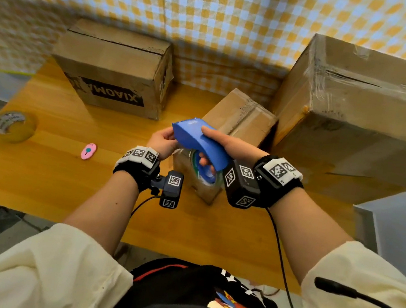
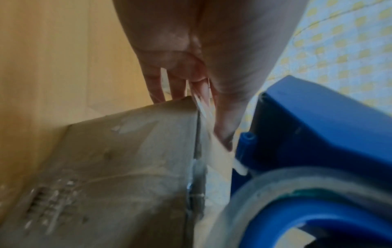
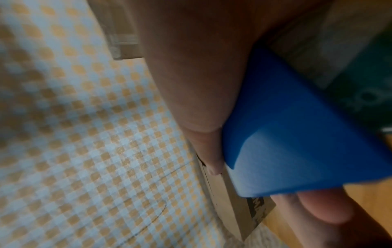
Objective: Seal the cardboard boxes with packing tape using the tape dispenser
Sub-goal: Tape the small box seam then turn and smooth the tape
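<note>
A blue tape dispenser (image 1: 198, 140) with a clear tape roll (image 2: 265, 193) is gripped by my right hand (image 1: 207, 146), thumb on top and fingers through its handle. It hangs just above a small cardboard box (image 1: 202, 188) with glossy tape on it, at the table's middle. My left hand (image 1: 165, 140) is at the dispenser's front end. In the left wrist view its thumb and fingers (image 2: 222, 127) pinch a strip of clear tape (image 2: 202, 105) over the box's edge (image 2: 127, 159). The right wrist view shows the dispenser (image 3: 297, 134) against my thumb (image 3: 201, 100).
On the wooden table (image 1: 48, 178) stand a box printed XIAOMI (image 1: 114, 72) at the back left, a small taped box (image 1: 241, 117) behind my hands and a large taped box (image 1: 361, 111) at the right. A spare tape roll (image 1: 13, 125) and a pink cutter (image 1: 88, 151) lie at the left.
</note>
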